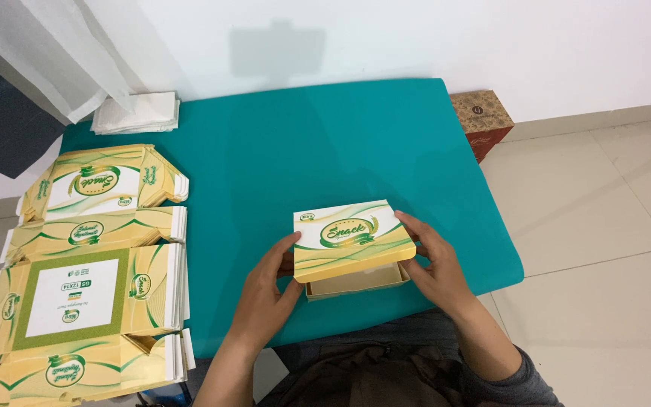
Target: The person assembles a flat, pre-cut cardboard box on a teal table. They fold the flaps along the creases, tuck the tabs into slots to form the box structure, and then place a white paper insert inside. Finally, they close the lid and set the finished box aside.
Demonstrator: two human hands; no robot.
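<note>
So there's a teal mat [325, 143] on the floor and everything sits relative to that; near its front edge, a bit right of centre, is a small yellow-and-white box [352, 245] with green swirls on the lid; the lid is folded down but not fully seated, you can see the plain brown tray poking out under its front edge.

Left hand [269, 290] is on the box's left side; thumb up against the lid's left edge, the other fingers curled in beneath the front left corner, so it's gripping that end. Right hand [435, 260] is on the box's right side; fingers spread a little and pressed along the right edge of the lid, thumb tucked toward the front corner; both hands clamped on the box from opposite ends, and it looks to be resting on the mat, though I can't tell for sure.

Over the mat's left edge lies a stack of flat box blanks [88, 264], same print, unfolded; at the mat's far left corner there's a pile of white sheets [136, 113]; just past the mat's far right corner stands a brown patterned carton [482, 117] against the wall.
</note>
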